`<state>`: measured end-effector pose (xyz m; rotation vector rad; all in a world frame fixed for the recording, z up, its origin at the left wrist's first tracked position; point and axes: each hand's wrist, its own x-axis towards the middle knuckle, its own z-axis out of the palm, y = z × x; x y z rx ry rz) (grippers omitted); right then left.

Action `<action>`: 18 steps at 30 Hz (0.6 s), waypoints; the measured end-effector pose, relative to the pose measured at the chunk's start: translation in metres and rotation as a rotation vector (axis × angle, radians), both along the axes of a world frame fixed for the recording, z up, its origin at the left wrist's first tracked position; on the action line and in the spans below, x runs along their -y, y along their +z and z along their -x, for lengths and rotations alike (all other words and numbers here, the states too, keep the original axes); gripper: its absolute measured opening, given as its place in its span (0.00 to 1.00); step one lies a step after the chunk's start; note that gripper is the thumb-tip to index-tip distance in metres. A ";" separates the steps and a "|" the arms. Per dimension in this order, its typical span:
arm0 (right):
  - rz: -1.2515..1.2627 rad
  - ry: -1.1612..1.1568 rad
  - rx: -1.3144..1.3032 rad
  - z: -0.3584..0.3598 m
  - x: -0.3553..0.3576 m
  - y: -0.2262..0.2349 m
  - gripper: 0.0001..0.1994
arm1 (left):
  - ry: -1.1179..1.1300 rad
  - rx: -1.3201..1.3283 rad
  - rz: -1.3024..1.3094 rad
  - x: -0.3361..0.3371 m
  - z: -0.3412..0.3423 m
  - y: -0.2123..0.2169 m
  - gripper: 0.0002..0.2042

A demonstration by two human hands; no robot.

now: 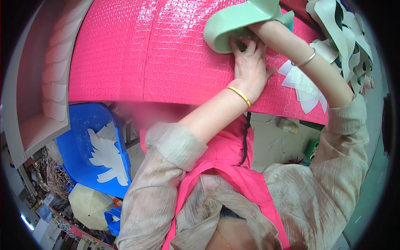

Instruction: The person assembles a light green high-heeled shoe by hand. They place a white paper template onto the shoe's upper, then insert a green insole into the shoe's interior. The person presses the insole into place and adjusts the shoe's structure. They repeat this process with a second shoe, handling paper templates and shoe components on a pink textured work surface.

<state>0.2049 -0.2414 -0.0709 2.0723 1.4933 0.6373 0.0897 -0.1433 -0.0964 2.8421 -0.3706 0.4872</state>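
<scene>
A mint-green curved piece, like a shoe upper (pixel 233 21), is at the far right of the pink tabletop. My left hand (pixel 251 62), with a gold bangle at its wrist, reaches up to its near edge. Its fingers are bent into the piece's hollow, while the thumb points out to the right. From the right comes my right hand (pixel 264 30), a silver bangle on that wrist. It goes into the same piece, which hides its fingers. Beside my right forearm, several thin white cut sheets (pixel 306 89) lie fanned on the table.
Pale green uppers (pixel 346 37) are heaped at the far right. A grey box (pixel 31 141) holding a row of overlapping pale pieces (pixel 56 79) stands at the left. Below it a blue plastic chair (pixel 71 146) carries white cutouts (pixel 106 156). The pink table (pixel 112 54) has a textured cover.
</scene>
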 end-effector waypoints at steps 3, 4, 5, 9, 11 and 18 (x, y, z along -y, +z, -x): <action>-0.025 -0.213 -0.546 0.024 -0.012 0.044 0.13 | 0.004 -0.022 -0.009 0.005 -0.001 -0.004 0.27; -0.198 0.029 -0.570 0.028 -0.003 0.038 0.12 | -0.033 -0.045 0.021 0.004 -0.002 -0.007 0.25; -0.241 -0.058 -0.645 0.044 0.000 0.032 0.13 | -0.069 -0.067 0.050 0.001 -0.002 -0.010 0.23; -0.568 -0.209 -0.883 0.087 -0.003 -0.008 0.25 | -0.250 -0.056 -0.042 -0.104 0.023 0.027 0.12; -0.557 -0.256 -0.865 0.089 -0.014 -0.006 0.27 | -0.307 0.106 -0.379 -0.121 0.019 0.033 0.14; -0.639 -0.285 -0.703 0.084 -0.045 -0.010 0.29 | -0.571 0.136 -0.756 -0.128 -0.016 0.051 0.06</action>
